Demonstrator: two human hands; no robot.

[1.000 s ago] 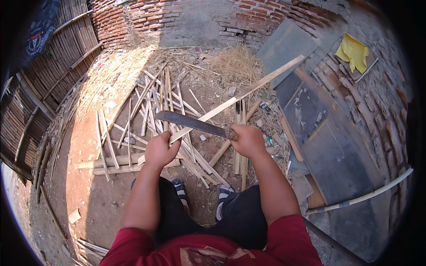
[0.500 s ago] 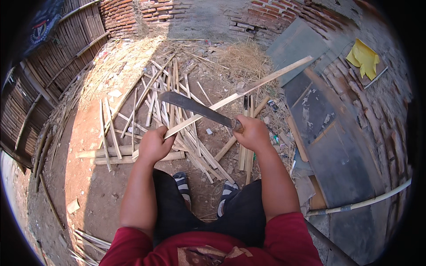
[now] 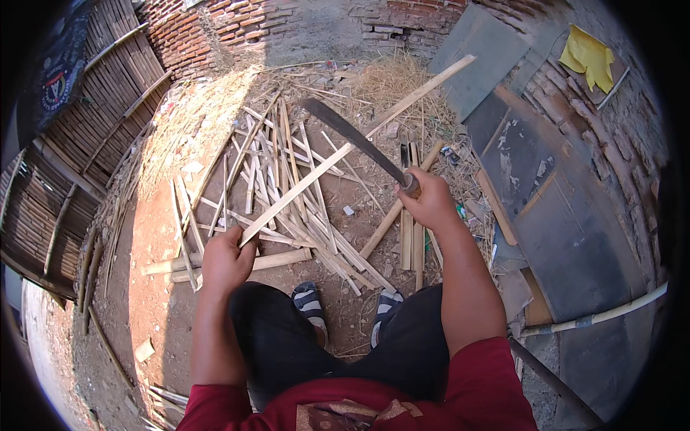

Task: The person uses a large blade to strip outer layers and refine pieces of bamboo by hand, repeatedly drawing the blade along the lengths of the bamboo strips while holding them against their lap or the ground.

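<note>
My left hand (image 3: pixel 228 257) is closed around the near end of a long, pale bamboo strip (image 3: pixel 296 191). The strip slants up and away to the right, its far end over the grey sheet. In my right hand (image 3: pixel 428 200) is the handle of a machete (image 3: pixel 348 131), its dark blade pointing up and to the left. The blade crosses the strip near the middle; whether the two touch, I cannot tell. Below them, a loose heap of split bamboo strips (image 3: pixel 287 165) lies on the dirt.
Two thicker bamboo poles (image 3: pixel 273 260) lie before my sandalled feet (image 3: pixel 310 305). Upright-lying bamboo pieces (image 3: pixel 407 241) rest to the right. Dark boards (image 3: pixel 575 258) and a grey sheet (image 3: pixel 478 61) lean along the right wall. A woven bamboo wall (image 3: pixel 108 93) stands left, a brick wall (image 3: pixel 302 32) behind.
The machete has swung to a steeper slant, its tip shifting right and upward. My right hand has moved right and slightly up; my left hand, with the strip's near end, has moved left and down.
</note>
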